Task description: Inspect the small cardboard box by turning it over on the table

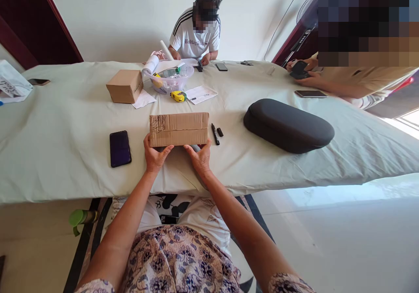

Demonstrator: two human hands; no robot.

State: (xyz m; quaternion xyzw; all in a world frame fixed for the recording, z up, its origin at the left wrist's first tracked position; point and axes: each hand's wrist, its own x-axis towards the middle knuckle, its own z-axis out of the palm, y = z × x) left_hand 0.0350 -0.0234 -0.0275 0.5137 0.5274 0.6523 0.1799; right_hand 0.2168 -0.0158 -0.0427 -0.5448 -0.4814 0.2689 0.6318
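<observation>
A brown cardboard box (179,129) with dark scribbles at its upper left corner is in front of me, between my two hands. My left hand (155,154) grips its left end, thumb along the near lower edge. At the right end, my right hand (199,155) holds it the same way. The fingers behind and beneath the box are mostly hidden. Some dark thing, partly covered, shows under the box near my right thumb; I cannot make out what it is. A black marker (215,134) lies just right of the box, its cap (220,132) beside it.
A dark phone (120,149) lies left. Farther back are a second cardboard box (121,87), a filled plastic basin (178,83), a yellow tape measure (178,96) and paper (204,94). A black case (290,125) stands right. Two people sit around the cloth-covered table (65,123).
</observation>
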